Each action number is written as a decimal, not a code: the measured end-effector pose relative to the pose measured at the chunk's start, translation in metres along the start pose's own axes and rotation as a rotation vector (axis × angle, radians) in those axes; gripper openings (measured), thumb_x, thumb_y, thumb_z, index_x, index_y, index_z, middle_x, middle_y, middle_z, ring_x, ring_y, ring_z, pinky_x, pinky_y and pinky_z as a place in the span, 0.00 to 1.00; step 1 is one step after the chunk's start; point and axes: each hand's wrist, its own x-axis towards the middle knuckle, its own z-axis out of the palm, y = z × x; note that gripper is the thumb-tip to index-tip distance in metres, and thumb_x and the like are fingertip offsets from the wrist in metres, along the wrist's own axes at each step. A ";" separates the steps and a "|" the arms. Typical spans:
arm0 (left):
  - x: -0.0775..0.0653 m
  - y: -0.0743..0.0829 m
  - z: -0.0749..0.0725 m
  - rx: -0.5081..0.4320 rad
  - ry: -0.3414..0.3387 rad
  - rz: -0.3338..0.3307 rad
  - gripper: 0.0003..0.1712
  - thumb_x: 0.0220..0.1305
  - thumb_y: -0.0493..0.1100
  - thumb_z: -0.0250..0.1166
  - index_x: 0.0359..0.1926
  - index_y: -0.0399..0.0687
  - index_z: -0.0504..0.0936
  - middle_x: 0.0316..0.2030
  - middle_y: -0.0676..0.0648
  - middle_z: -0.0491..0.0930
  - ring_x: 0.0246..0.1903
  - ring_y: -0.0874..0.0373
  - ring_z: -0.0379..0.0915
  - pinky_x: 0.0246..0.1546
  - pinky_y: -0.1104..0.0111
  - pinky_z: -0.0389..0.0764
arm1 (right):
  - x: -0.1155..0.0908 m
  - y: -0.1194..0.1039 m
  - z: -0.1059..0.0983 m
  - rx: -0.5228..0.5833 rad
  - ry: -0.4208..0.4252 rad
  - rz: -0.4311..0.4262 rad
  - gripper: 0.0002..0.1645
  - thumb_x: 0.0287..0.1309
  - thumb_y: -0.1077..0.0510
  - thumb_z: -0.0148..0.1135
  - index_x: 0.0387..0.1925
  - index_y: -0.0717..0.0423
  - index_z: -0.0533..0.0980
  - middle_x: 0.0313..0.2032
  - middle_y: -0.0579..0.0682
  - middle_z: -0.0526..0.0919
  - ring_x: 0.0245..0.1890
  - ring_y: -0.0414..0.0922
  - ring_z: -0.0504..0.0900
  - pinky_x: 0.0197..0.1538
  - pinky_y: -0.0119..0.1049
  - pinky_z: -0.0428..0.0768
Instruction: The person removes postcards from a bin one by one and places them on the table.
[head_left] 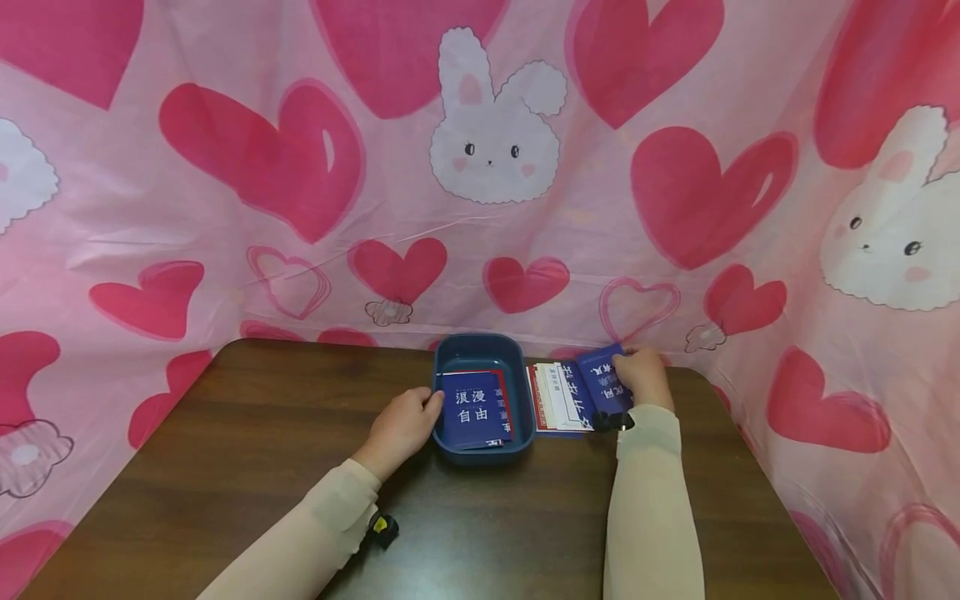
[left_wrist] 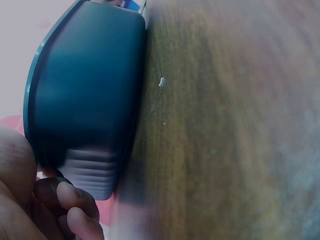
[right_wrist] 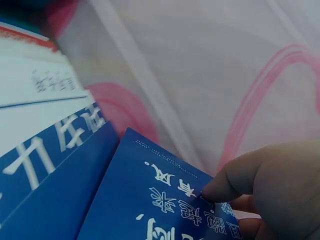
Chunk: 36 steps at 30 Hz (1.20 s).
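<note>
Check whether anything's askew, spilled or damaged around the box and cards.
Mildly: the cards in the blue box are stacked unevenly, edges sticking out beneath the top one. The left wrist view also shows a white speck on the wooden tabletop; debris or a chip, I can't tell. Nothing else stands out.

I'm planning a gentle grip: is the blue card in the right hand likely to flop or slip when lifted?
The blue card probably won't flop much: it looks flat while the right hand pinches it near an edge. Being a thin sheet, it's likely light. It may slip somewhat, as its printed face looks smooth.
</note>
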 end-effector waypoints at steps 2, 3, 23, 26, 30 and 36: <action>0.000 0.000 0.000 0.003 0.002 0.002 0.22 0.89 0.57 0.57 0.45 0.49 0.89 0.30 0.47 0.80 0.34 0.50 0.77 0.36 0.58 0.74 | 0.006 0.006 0.005 -0.007 0.004 0.003 0.27 0.77 0.52 0.57 0.66 0.65 0.82 0.55 0.70 0.84 0.47 0.59 0.82 0.40 0.47 0.84; 0.000 0.000 0.000 0.003 0.001 0.001 0.22 0.89 0.57 0.57 0.45 0.49 0.89 0.30 0.47 0.80 0.34 0.50 0.77 0.36 0.58 0.74 | 0.007 0.008 0.006 -0.013 0.000 0.003 0.26 0.75 0.53 0.58 0.63 0.66 0.83 0.53 0.69 0.84 0.45 0.59 0.82 0.39 0.47 0.84; 0.000 -0.001 -0.001 -0.026 -0.010 -0.006 0.22 0.89 0.58 0.57 0.46 0.49 0.88 0.30 0.47 0.81 0.34 0.51 0.78 0.36 0.59 0.74 | -0.001 0.010 0.016 -0.150 0.017 0.051 0.22 0.77 0.51 0.66 0.60 0.65 0.83 0.61 0.71 0.86 0.58 0.68 0.83 0.72 0.71 0.80; 0.000 -0.002 0.000 -0.023 -0.011 -0.007 0.22 0.89 0.58 0.57 0.47 0.48 0.89 0.30 0.46 0.81 0.34 0.51 0.78 0.36 0.59 0.74 | -0.003 0.009 0.015 -0.162 0.033 0.039 0.21 0.76 0.51 0.65 0.56 0.65 0.84 0.59 0.70 0.86 0.57 0.67 0.82 0.71 0.70 0.80; 0.001 -0.002 0.001 -0.020 -0.012 -0.007 0.22 0.89 0.58 0.57 0.48 0.48 0.89 0.31 0.47 0.82 0.35 0.50 0.78 0.37 0.59 0.75 | 0.005 0.006 0.016 -0.140 0.026 -0.006 0.26 0.76 0.47 0.63 0.58 0.65 0.85 0.62 0.71 0.85 0.60 0.68 0.82 0.72 0.68 0.79; 0.000 -0.002 0.000 -0.020 -0.016 -0.012 0.22 0.89 0.58 0.57 0.50 0.48 0.89 0.31 0.47 0.82 0.35 0.51 0.78 0.37 0.59 0.75 | 0.043 0.003 0.028 -0.127 0.038 -0.187 0.26 0.68 0.43 0.70 0.54 0.59 0.89 0.56 0.64 0.92 0.54 0.60 0.88 0.63 0.59 0.85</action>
